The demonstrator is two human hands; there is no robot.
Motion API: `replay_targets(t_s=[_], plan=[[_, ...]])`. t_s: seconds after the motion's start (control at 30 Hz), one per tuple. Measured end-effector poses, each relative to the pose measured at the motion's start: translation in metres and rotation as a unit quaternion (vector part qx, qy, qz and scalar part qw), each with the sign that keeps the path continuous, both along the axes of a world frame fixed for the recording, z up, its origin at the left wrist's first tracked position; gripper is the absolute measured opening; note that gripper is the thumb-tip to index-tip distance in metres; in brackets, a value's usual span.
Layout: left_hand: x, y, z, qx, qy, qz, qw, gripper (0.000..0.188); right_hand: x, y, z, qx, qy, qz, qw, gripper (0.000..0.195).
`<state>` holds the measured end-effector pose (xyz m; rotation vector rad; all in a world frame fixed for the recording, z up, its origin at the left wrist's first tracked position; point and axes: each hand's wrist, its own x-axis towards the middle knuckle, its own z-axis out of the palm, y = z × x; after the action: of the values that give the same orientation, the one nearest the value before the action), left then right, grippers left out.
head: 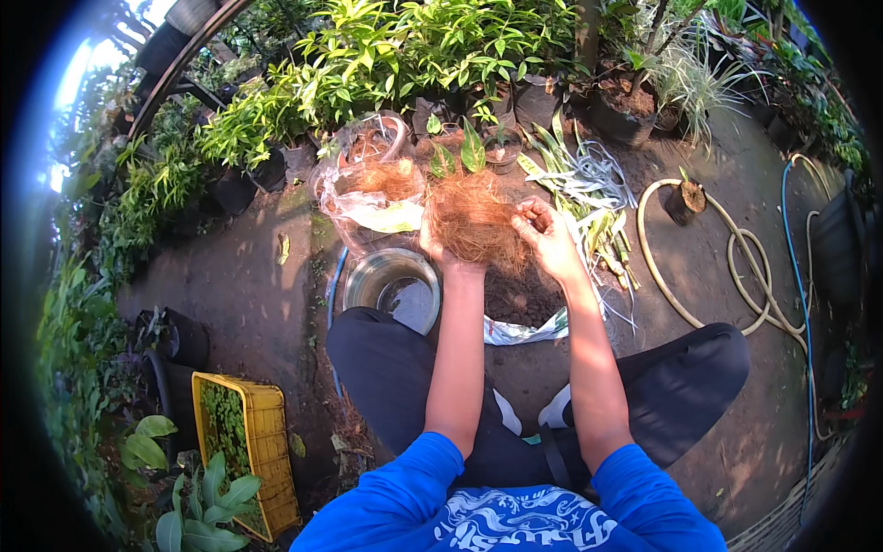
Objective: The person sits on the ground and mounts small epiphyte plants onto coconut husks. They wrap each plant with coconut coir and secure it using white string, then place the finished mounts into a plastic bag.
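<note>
A loose clump of brown coconut fibre [476, 221] rests in my left hand [434, 241], which is mostly hidden beneath it. At the clump's right edge, my right hand [545, 231] pinches some strands between thumb and fingers. Variegated green leaves [472, 148] show just beyond the clump; I cannot tell whether they join it. More fibre [386, 179] lies in a clear plastic bag [338, 200] to the left. Below my hands, an opened sack [510, 332] holds dark soil [521, 297].
A bucket with water [393, 276] stands by my left knee. Cut long leaves [586, 207] and plastic strips [610, 172] lie to the right. Farther right are a coiled hose [648, 255] and a small potted cutting [685, 200]. Bagged plants [538, 103] line the back; a yellow crate [265, 448] sits lower left.
</note>
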<state>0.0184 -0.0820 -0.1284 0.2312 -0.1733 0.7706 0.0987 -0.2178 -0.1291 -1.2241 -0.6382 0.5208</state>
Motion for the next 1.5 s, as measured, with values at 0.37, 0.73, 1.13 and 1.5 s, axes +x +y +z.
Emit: replay_targets(t_s=[0.37, 0.73, 1.13, 1.5], plan=[[-0.009, 0.012, 0.002, 0.055, 0.046, 0.048, 0.996, 0.054, -0.011, 0.005, 0.010, -0.192, -0.155, -0.154, 0.957, 0.055], [-0.019, 0.039, -0.010, 0.045, 0.165, 0.103, 0.980, 0.046, 0.028, -0.062, 0.063, -0.275, -0.005, 0.027, 0.961, 0.064], [-0.021, -0.002, 0.002, 0.183, 0.206, 0.033, 0.961, 0.037, 0.008, -0.033, 0.025, -0.134, -0.030, 0.196, 0.971, 0.085], [-0.006, -0.001, 0.002, 0.323, 0.249, 0.101, 0.907, 0.024, -0.014, -0.021, 0.049, -0.107, -0.128, 0.135, 0.977, 0.081]])
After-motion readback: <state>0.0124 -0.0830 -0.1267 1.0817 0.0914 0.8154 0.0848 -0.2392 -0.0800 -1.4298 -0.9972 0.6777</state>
